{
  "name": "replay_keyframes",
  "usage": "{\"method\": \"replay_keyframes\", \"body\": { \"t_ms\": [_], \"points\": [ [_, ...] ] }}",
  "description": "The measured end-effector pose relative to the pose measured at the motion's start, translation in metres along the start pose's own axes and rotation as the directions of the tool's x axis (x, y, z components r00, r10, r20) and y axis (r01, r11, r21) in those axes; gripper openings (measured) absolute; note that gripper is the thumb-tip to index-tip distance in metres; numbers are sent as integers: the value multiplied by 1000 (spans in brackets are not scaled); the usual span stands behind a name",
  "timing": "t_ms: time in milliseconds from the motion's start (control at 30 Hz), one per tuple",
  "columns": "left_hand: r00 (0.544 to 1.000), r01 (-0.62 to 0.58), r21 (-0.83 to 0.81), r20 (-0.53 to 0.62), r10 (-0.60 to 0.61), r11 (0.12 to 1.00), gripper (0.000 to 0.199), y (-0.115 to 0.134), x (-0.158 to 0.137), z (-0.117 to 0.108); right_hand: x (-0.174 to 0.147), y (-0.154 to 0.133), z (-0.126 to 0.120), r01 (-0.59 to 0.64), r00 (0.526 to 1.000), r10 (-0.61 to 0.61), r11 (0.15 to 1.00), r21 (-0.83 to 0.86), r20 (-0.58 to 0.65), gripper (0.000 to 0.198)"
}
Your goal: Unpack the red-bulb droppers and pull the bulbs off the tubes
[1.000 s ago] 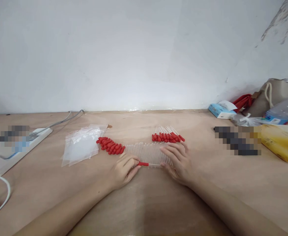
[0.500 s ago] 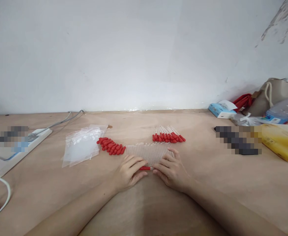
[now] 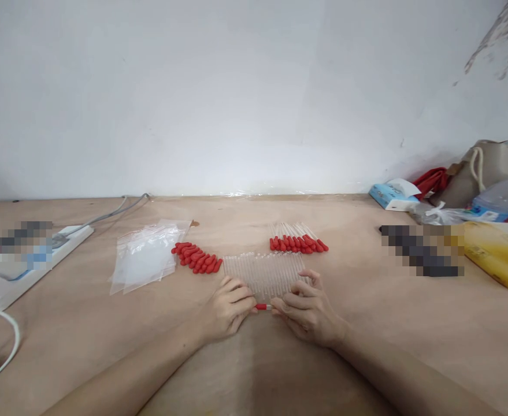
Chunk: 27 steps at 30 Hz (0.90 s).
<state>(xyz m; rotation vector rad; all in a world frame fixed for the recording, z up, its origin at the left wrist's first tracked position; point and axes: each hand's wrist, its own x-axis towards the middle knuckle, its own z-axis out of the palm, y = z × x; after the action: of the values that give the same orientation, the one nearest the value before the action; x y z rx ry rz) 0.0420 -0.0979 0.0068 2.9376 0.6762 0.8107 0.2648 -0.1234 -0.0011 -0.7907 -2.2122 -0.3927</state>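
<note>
My left hand [image 3: 232, 303] is closed in a pinch on a red rubber dropper bulb [image 3: 261, 307], whose end shows between the two hands. A clear glass dropper tube [image 3: 269, 307] meets that end, and my right hand [image 3: 310, 309] pinches it; most of the tube is hidden by the fingers. Just beyond the hands lies a row of loose glass tubes [image 3: 262, 271], side by side. Left of the row is a pile of red bulbs [image 3: 197, 258]. Behind it to the right, several droppers with red bulbs [image 3: 299, 244] lie together, their glass ends toward the wall.
Clear zip bags [image 3: 147, 260] lie left of the bulbs. A white power strip [image 3: 41, 268] with cables runs along the far left. On the right are a tissue pack [image 3: 393, 195], a plastic bottle [image 3: 503, 196] and a yellow packet [image 3: 499, 254]. A wall stands behind the table.
Both hands have come slightly nearer to me, away from the row of tubes, with the bulb and tube. The left fingers have closed further over the bulb.
</note>
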Motion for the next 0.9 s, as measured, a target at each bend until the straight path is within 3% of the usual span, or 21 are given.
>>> {"method": "replay_keyframes", "body": {
  "t_ms": [367,500,567,633,767,900],
  "points": [
    [997,-67,-13,-51,66,998,12,6,0,1,-5,-4,-2,45,999,-45,999,-25,-10,13],
    [995,-55,-45,-81,51,998,10,-4,-11,-5,-10,8,-9,56,998,-56,998,-24,4,17],
    [989,24,-44,-146,-30,999,13,-15,-23,-12,-11,21,-12,-14,1000,14,999,-48,-3,18],
    [969,131,-25,-210,-134,991,16,-24,-34,-19,-10,32,-12,-166,986,163,983,-77,-41,15],
    [928,219,-3,-308,-209,976,28,-28,-38,-25,-8,44,-4,-356,934,355,927,-117,-25,18],
    [827,361,46,-477,-297,931,33,-30,-26,-34,-14,49,-4,-528,844,536,815,-238,-36,25]
  ]
}}
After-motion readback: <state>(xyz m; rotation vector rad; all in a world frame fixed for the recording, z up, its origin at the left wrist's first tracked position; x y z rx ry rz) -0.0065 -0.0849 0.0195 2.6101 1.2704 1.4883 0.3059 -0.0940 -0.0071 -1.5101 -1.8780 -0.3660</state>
